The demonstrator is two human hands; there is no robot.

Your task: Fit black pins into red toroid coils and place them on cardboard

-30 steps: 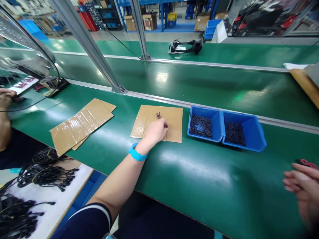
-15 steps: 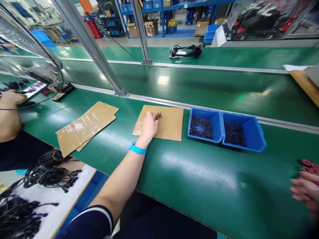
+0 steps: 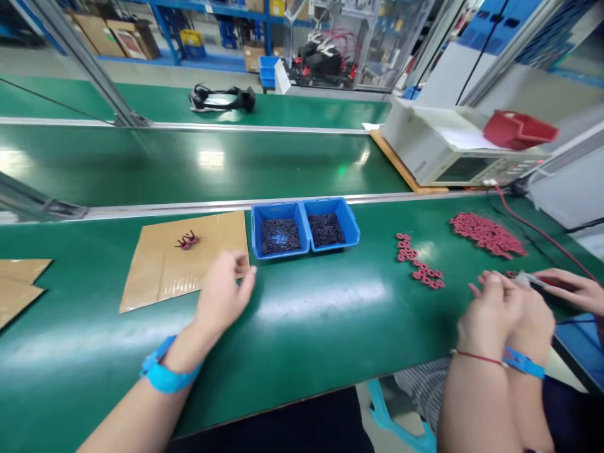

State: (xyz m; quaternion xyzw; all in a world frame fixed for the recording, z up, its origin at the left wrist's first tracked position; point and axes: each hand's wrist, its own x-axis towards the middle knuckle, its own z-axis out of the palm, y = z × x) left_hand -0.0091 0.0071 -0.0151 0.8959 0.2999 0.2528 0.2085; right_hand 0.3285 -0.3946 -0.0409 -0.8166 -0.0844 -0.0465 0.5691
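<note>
My left hand (image 3: pixel 223 288), with a blue wristband, is over the right front part of a cardboard sheet (image 3: pixel 160 270). Its thumb and curled fingers are apart, with nothing visible between them. A few small red-and-black parts (image 3: pixel 187 240) lie on the sheet. My right hand (image 3: pixel 491 305), wearing a thin red string, is at the right with bent, gathered fingers. Whatever it may hold is hidden. It overlaps another person's wrist and hand (image 3: pixel 535 314). Small red ring-shaped pieces (image 3: pixel 419 261) lie on the green table to its left.
Two joined blue bins (image 3: pixel 330 229) hold thin black pieces. A larger pile of red pieces (image 3: pixel 486 234) lies farther right. A co-worker's hand (image 3: pixel 578 289) grips a slim tool. Behind stands a bench instrument (image 3: pixel 453 145) with a red bin (image 3: pixel 519 129) on top.
The view has swung right. My left hand has left the small parts and moved toward the sheet's right side, its fingers loosening. My right arm now shows more fully.
</note>
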